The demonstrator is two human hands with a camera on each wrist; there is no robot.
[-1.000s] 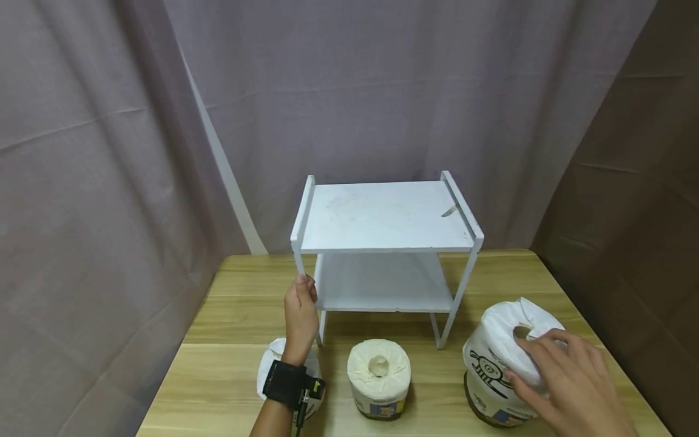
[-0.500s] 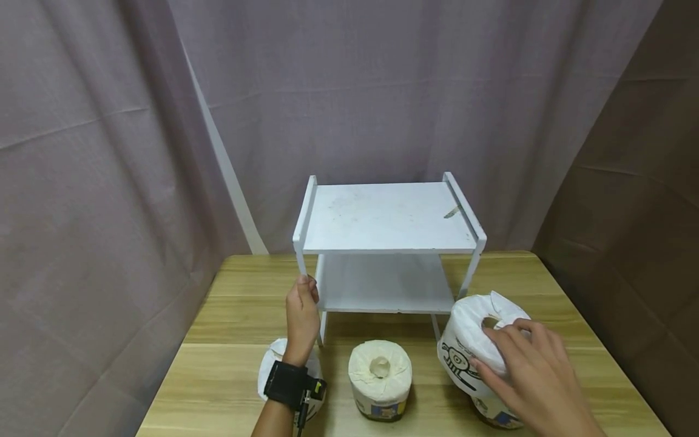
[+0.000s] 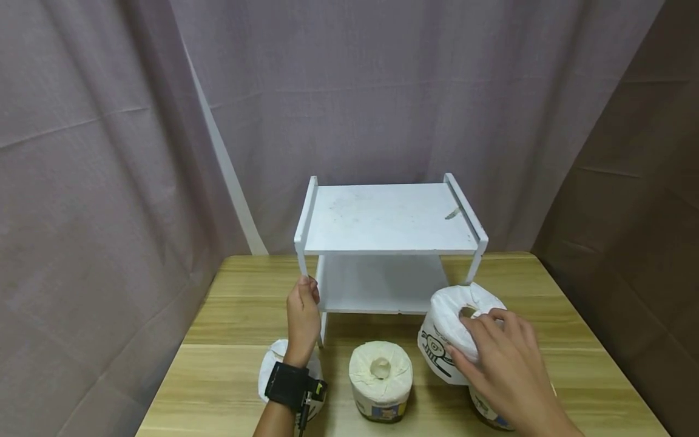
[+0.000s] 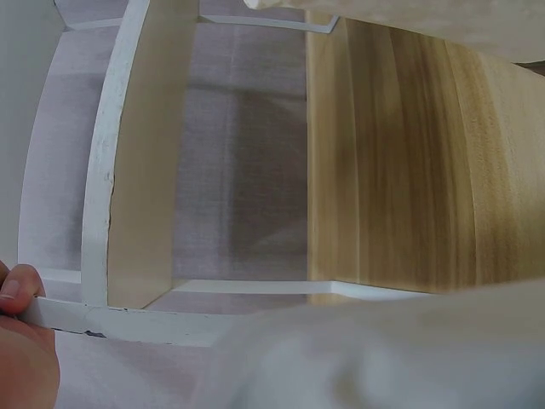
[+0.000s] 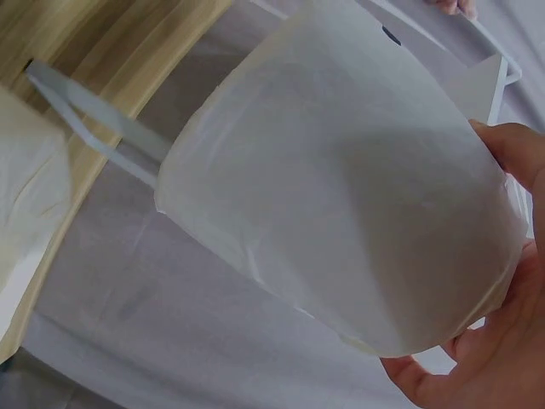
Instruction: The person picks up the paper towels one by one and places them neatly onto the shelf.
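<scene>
My right hand (image 3: 505, 361) holds a paper-wrapped toilet roll (image 3: 445, 328), fingers at its top near the core hole and thumb on its side. In the right wrist view the same roll's white wrapper (image 5: 332, 187) fills the middle, with thumb and fingers around one end. It hangs tilted in front of the shelf's right side, overlapping a lower roll (image 3: 486, 409) partly hidden behind the hand. My left hand (image 3: 303, 315) grips the front left leg of a white two-tier shelf (image 3: 388, 218); in the left wrist view its fingers wrap that leg (image 4: 162, 325).
A cream-wrapped roll (image 3: 380, 379) stands upright on the wooden table (image 3: 218, 364), in front of the shelf. Another white roll (image 3: 269, 367) stands at the left, partly behind my left wrist. Grey curtains (image 3: 355, 91) hang behind and beside the table.
My right hand has lifted the upper toilet roll off the one beneath and carried it left toward the shelf. The left hand keeps its hold on the shelf leg.
</scene>
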